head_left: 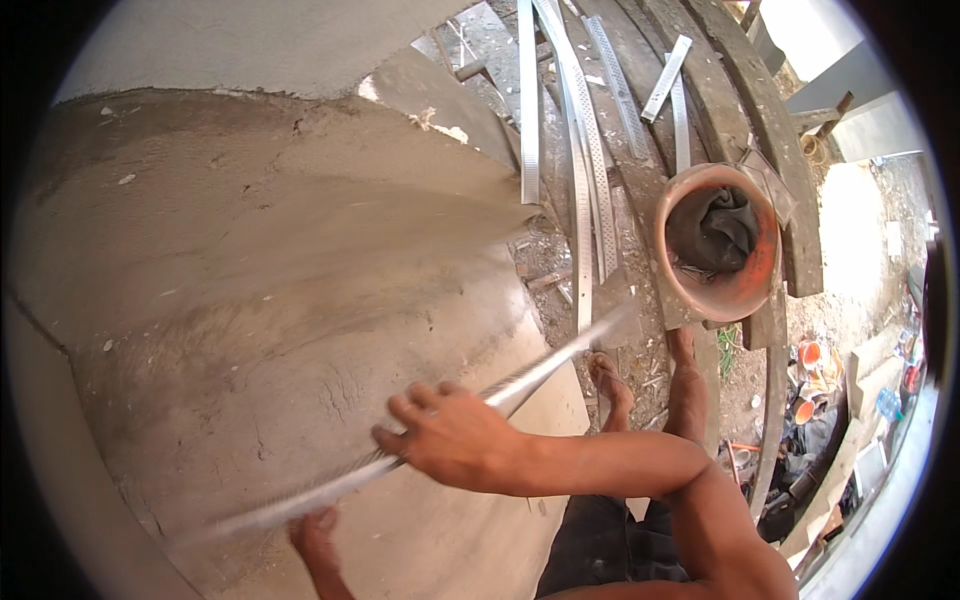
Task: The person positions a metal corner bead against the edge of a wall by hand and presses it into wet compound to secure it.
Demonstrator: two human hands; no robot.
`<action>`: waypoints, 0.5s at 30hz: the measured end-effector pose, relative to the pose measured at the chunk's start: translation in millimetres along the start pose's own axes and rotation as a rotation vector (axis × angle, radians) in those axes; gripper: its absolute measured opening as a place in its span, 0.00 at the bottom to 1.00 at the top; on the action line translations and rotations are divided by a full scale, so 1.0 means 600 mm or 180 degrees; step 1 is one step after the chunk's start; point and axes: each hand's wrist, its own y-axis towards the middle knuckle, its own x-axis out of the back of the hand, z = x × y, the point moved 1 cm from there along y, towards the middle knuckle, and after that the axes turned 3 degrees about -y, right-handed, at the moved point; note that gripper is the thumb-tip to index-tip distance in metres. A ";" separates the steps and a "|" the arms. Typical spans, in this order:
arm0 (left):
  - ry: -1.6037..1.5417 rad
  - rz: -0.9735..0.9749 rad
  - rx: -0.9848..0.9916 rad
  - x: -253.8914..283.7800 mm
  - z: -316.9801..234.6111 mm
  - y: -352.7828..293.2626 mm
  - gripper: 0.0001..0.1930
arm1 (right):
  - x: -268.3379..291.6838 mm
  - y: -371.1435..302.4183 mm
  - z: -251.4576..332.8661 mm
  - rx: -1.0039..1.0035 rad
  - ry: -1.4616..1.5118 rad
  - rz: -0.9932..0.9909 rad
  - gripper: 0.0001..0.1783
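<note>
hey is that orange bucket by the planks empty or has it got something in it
Not empty. The orange bucket stands upright with its mouth open to the camera, and a crumpled dark cloth or bag lies inside. What is under that cannot be told.

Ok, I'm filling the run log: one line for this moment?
right hand: gripping metal strip | left hand: at strip's lower end, grip unclear | strip: blurred, across plastered wall | bucket: on planks
</note>
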 end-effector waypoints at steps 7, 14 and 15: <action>-0.2451 0.1403 0.1715 -0.139 0.060 -0.111 0.30 | -0.062 0.051 0.015 0.0509 -0.0045 0.0466 0.09; -0.4184 0.2207 0.2509 -0.245 0.028 -0.110 0.42 | -0.174 0.123 -0.064 0.1150 0.0416 0.0441 0.05; -0.4330 0.2225 0.2520 -0.253 0.028 -0.110 0.43 | -0.183 0.129 -0.073 0.1181 0.0562 0.0583 0.05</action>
